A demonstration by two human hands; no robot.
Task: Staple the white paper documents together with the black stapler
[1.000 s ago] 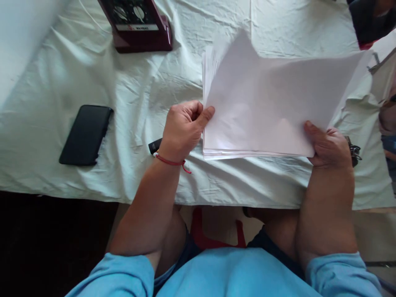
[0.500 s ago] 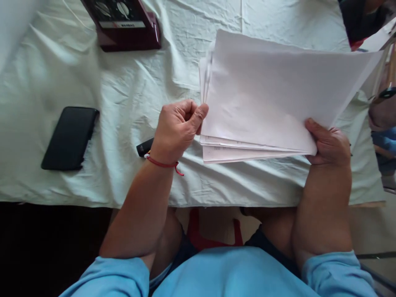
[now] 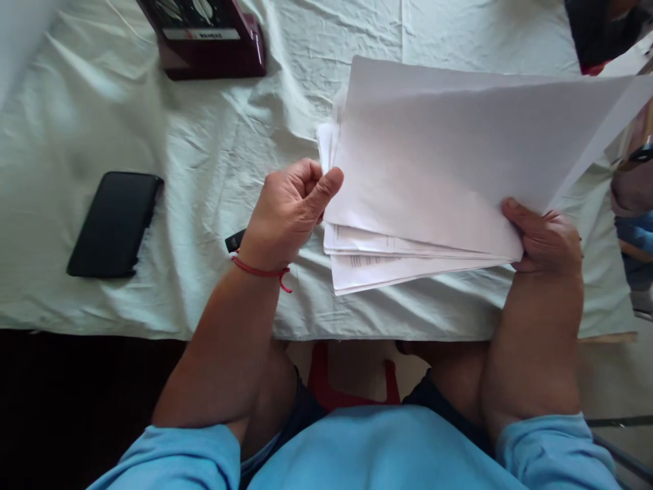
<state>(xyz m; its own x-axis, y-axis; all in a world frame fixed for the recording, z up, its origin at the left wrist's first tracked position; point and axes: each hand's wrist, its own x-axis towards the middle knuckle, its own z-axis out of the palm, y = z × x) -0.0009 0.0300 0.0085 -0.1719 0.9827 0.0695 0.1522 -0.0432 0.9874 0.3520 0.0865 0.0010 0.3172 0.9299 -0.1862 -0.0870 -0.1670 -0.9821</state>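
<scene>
Between the hands, the sheaf of papers runs crosswise, left hand pinching its near-left corner, right hand gripping its near-right corner.

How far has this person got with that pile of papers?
The stack of papers is off the white cloth, its lower sheets fanned apart. The right hand grips its near right corner; the left hand pinches the left edge. No sheet lies separately on the cloth, so the whole pile looks left to go through. The black phone lies untouched.
</scene>
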